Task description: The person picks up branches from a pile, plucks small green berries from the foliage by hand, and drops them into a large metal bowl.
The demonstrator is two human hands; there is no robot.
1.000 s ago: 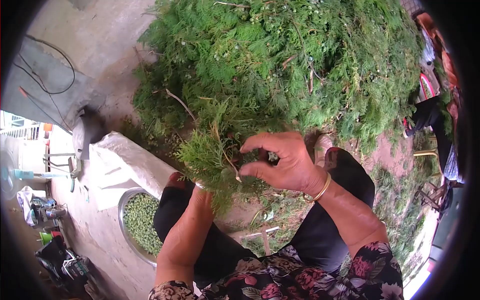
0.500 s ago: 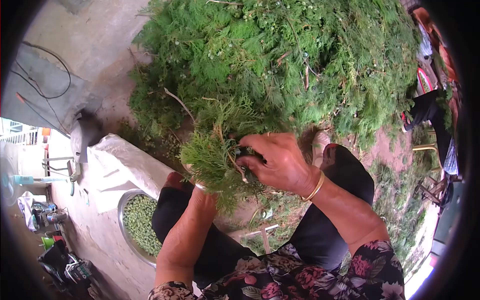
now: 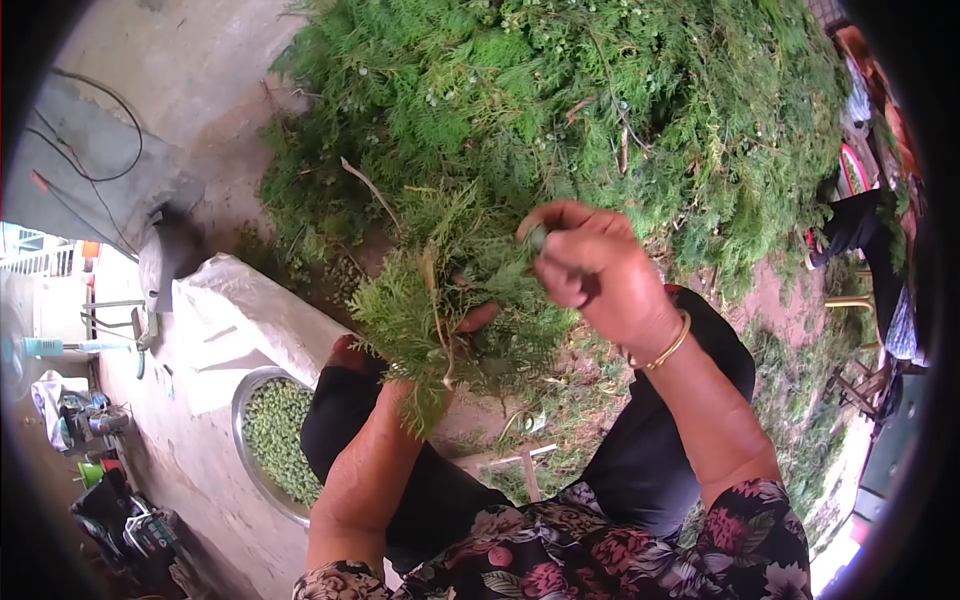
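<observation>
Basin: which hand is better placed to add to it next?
Right, probably: the right hand seems to pinch a small green piece. The left hand is nearer the basin, but grips the sprig.

The left hand (image 3: 480, 318), mostly hidden by leaves, grips a sprig (image 3: 400, 300) whose bare stem (image 3: 443, 345) points back toward the person. Just beside the sprig, the right hand (image 3: 615, 270), wearing a bangle (image 3: 672, 345), pinches a small green cone (image 3: 538, 238). A heap (image 3: 520, 110) of branches covers much of the far edge of the floor (image 3: 190, 450). Toward the floor's left edge, a basin (image 3: 240, 430) of green cones (image 3: 280, 440) stands beside the left knee (image 3: 325, 405), near a white sheet (image 3: 265, 318). Another person's leg (image 3: 865, 230) shows at the floor's right edge.
</observation>
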